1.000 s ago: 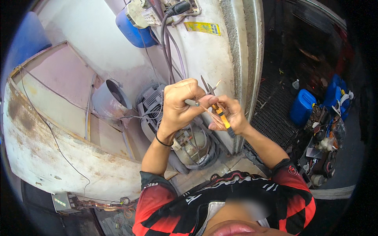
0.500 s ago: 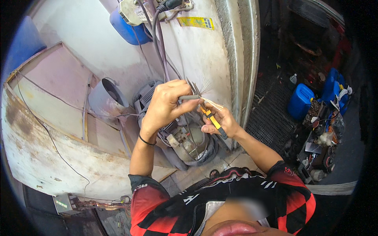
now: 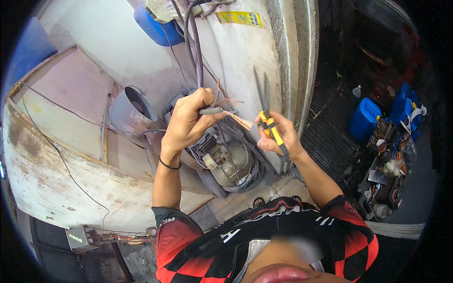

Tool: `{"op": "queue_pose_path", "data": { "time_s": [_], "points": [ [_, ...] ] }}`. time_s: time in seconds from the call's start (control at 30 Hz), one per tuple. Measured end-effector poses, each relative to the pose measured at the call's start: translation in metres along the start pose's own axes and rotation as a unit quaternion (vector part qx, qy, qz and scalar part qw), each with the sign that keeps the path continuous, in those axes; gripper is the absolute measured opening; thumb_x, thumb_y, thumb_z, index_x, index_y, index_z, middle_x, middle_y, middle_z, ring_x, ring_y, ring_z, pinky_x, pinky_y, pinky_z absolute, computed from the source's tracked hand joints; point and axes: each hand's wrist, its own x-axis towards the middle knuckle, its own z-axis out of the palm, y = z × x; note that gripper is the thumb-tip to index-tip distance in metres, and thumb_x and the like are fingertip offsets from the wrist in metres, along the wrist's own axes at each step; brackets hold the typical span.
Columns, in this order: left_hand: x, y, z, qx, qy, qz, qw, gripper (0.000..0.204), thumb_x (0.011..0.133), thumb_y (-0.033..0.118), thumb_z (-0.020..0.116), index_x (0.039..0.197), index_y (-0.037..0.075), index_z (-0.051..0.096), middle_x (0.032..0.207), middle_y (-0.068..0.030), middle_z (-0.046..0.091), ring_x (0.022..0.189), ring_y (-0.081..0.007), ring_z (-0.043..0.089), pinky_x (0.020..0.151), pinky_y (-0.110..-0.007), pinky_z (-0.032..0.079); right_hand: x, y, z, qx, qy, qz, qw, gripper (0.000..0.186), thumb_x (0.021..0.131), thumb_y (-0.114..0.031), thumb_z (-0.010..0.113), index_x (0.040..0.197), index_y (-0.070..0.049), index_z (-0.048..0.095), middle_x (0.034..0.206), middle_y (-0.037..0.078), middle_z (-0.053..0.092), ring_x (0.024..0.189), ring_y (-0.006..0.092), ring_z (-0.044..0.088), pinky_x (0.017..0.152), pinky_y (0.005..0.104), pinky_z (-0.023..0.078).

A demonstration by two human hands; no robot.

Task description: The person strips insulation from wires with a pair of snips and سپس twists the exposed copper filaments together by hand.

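My left hand, raised at centre, is closed around a grey cable whose stripped end shows a bundle of bare copper strands pointing right. Loose copper-coloured strands also stick out above it. My right hand grips yellow-and-black handled scissors, their long metal blades pointing up and slightly apart, just right of the strands and not touching them.
A machine with a tank and coiled hose sits below my hands. A grey bucket stands left. Cables hang from wall fittings beside a blue container. Blue jerrycans and clutter lie at right on dark flooring.
The scissors have moved rightward, away from the cable, their tips now upright. My left hand has shifted left with the cable. The thin strands that fanned upward earlier now look different.
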Motion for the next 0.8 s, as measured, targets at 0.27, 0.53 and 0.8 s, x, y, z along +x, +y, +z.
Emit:
{"op": "queue_pose_path", "data": {
  "time_s": [0.27,0.53,0.8],
  "points": [
    [0.009,0.002,-0.004,0.038,-0.073,0.112,0.990,0.010,0.083,0.002,0.063,0.083,-0.002,0.054,0.073,-0.0121,0.057,0.065,-0.0213,0.058,0.059,-0.030,0.043,0.017,-0.004,-0.016,-0.089,-0.030,-0.034,0.995,0.060,0.070,-0.016,0.087,0.119,0.002,0.057,0.078,-0.001,0.054,0.071,0.0053,0.052,0.066,0.0200,0.043],
    [0.000,0.005,0.008,-0.094,-0.015,0.043,0.995,0.010,0.088,-0.005,0.058,0.082,-0.001,0.052,0.072,-0.0115,0.061,0.067,-0.0190,0.065,0.060,-0.027,0.048,0.026,-0.016,-0.022,-0.214,-0.063,-0.076,0.972,0.061,0.067,-0.020,0.088,0.117,0.000,0.059,0.079,0.000,0.057,0.068,0.0073,0.054,0.062,0.0222,0.044],
    [0.004,0.017,0.018,-0.137,0.071,-0.029,0.988,0.010,0.088,0.007,0.064,0.085,-0.002,0.067,0.067,-0.0050,0.063,0.060,-0.0083,0.057,0.053,-0.023,0.040,0.031,-0.022,-0.028,-0.245,-0.098,-0.088,0.961,0.064,0.067,-0.026,0.089,0.117,0.001,0.059,0.084,0.003,0.060,0.069,0.0083,0.054,0.062,0.0233,0.046]
  ]
}}
